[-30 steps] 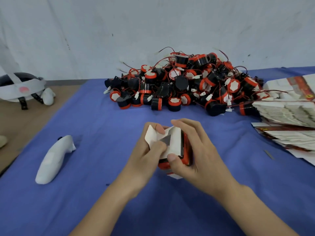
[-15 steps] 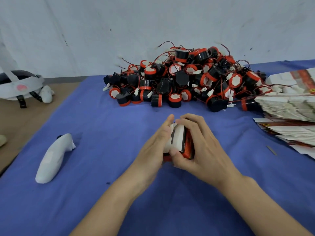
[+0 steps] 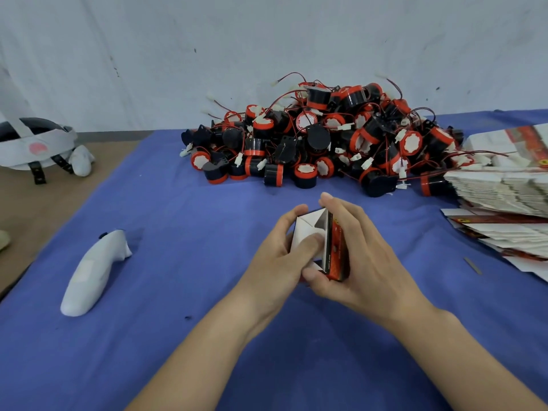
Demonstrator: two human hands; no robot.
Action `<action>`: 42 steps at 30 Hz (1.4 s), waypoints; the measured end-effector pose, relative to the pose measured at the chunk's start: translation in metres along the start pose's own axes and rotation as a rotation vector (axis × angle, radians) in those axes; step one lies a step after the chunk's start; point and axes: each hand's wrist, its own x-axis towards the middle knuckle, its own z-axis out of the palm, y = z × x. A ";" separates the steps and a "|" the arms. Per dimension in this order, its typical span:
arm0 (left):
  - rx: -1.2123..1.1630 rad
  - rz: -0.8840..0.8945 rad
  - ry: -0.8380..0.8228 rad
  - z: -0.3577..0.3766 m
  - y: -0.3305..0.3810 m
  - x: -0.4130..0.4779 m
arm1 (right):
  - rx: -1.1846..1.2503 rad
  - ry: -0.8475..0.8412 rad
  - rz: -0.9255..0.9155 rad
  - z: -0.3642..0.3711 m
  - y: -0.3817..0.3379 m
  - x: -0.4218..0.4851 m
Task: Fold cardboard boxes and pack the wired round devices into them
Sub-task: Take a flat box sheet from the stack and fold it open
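With left hand point(image 3: 277, 258) and right hand point(image 3: 372, 262) both grasping the box point(image 3: 335, 247), press the white flap point(image 3: 305, 231) flat before tucking.

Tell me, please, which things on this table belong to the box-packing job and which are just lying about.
For the job:
- small box, gripped by the left hand and right hand
- pile of wired round devices
- stack of flat boxes

Lying about:
- white controller on the blue cloth
- headset at far left
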 end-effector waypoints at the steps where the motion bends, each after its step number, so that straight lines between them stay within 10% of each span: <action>1: -0.007 -0.005 -0.007 0.000 0.000 0.001 | 0.000 -0.001 -0.004 0.000 0.000 0.000; 14: -0.262 -0.069 -0.159 -0.012 0.015 0.001 | 0.026 -0.030 0.037 -0.015 0.001 0.004; 19: -0.241 -0.005 0.037 -0.023 0.019 0.006 | -0.044 -0.127 0.086 -0.016 0.005 0.004; 34: 0.653 0.293 0.126 -0.004 0.002 -0.008 | -0.091 -0.121 0.031 0.015 0.012 -0.004; 42: 1.409 0.470 0.104 -0.011 -0.012 0.000 | 0.155 -0.316 0.314 0.020 0.023 -0.008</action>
